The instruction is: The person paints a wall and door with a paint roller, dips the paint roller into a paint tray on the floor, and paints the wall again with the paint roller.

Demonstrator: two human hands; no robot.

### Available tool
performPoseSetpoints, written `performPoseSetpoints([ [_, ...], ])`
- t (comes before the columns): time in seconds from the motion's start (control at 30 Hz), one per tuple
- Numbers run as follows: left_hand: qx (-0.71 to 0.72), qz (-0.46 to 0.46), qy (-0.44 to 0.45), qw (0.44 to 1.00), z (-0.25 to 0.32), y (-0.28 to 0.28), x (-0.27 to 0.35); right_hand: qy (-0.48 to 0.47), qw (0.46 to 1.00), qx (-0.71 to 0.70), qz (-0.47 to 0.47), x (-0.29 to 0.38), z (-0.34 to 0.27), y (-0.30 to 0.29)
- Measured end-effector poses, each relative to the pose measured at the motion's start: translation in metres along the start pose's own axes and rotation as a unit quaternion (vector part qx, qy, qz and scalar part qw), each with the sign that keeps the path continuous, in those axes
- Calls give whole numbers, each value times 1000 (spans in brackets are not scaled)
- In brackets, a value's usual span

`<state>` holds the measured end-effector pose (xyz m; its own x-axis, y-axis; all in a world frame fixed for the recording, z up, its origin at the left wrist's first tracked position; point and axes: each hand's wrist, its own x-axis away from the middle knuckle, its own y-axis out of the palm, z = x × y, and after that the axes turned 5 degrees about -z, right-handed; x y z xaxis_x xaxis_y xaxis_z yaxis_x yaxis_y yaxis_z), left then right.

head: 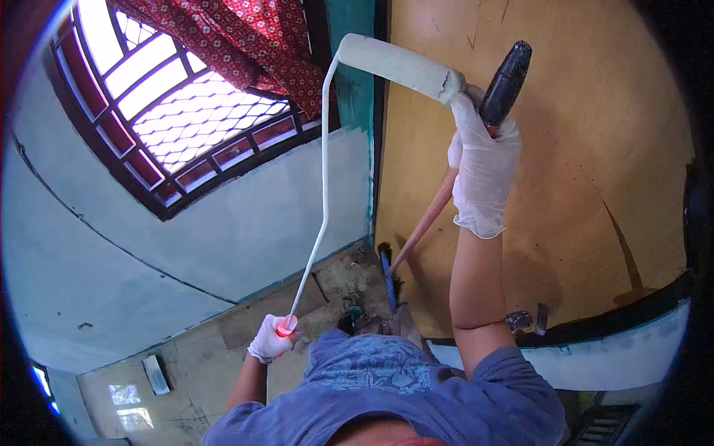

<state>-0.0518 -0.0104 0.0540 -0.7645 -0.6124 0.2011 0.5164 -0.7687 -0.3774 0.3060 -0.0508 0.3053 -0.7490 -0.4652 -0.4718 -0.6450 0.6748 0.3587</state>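
My left hand [273, 338], in a white glove, grips the red handle of a paint roller [325, 184]. Its white, bent wire frame rises from my fist to a pale roller sleeve [396, 66] at the top. My right hand [484, 161], gloved too, is closed round the pinkish pole of a broom [425, 220], and the black grip end sticks out above my fist. Thumb and fingertips of this hand meet the free end of the sleeve; how firmly they hold it I cannot tell. Down in the corner is the broom's blue head [389, 281] with dark bristles.
Beyond the roller is a barred window [184, 117] with a red patterned curtain [240, 42]. The wall [268, 212] below it is pale blue. A tan panel [580, 167] with a dark frame stands behind my right arm. On the tiled floor [195, 368] lies a tray-like object [156, 374].
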Motion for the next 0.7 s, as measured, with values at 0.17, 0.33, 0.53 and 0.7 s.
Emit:
performPoseSetpoints([
  [0.17,1,-22,24,999,0,4,-4,-22,1000,8,-7,-5,5,-9],
  [0.33,-12,-39,0,999,-13,7,-5,-11,1000,-15,0,-2,3,-11],
  [0.53,2,-41,-4,999,-7,10,-4,4,999,-37,-13,0,1,-13],
  [0.7,32,-35,-8,999,-2,12,-3,-4,999,-46,-14,-1,6,-17],
])
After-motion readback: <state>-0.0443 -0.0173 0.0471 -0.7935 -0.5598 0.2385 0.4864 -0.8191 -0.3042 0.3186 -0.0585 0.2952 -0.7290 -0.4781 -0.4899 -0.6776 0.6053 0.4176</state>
